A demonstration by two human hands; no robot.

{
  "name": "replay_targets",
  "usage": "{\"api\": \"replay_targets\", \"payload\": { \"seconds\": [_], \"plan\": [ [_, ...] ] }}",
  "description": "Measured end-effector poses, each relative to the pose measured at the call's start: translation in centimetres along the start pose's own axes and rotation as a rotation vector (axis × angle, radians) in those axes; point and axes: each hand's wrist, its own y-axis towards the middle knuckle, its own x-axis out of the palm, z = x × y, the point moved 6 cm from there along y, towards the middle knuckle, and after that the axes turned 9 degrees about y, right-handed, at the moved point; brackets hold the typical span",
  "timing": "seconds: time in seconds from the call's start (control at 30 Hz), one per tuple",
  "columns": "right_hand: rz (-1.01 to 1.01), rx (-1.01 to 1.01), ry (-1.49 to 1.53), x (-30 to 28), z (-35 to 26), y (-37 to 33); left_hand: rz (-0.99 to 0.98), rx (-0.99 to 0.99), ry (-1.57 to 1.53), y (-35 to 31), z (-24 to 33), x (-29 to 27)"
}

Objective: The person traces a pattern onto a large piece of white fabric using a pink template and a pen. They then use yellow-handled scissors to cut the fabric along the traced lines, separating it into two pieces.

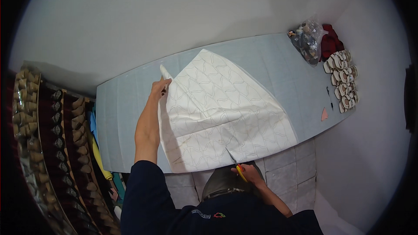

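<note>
Pinching the thin, floppy pattern sheet (217,113) (far corner), the left hand (159,88) lifts it; the right hand (248,175) fingers wrap scissors (237,167).

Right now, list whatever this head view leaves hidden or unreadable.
- Scissors: handles wrapped by the right hand; blades too small to tell open or closed.
- White patterned sheet: its underside is hidden; left hand covers the pinched corner.
- Bag: contents blurred.

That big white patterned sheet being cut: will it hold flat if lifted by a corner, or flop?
Likely floppy: the white sheet already creases and lifts where the left hand holds its corner. Probably light and thin. It may slide on the smooth grey table.
</note>
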Motion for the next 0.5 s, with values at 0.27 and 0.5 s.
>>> {"api": "replay_targets", "payload": {
  "seconds": [0.27,0.5],
  "plan": [
    [-0.058,0.051,-0.064,-0.4,-0.6,0.3,0.385,-0.043,-0.075,-1.5,0.3,0.3],
    [-0.017,0.060,-0.002,0.3,1.3,0.7,-0.133,0.346,-0.173,-5.3,6.8,3.6]
  ]
}}
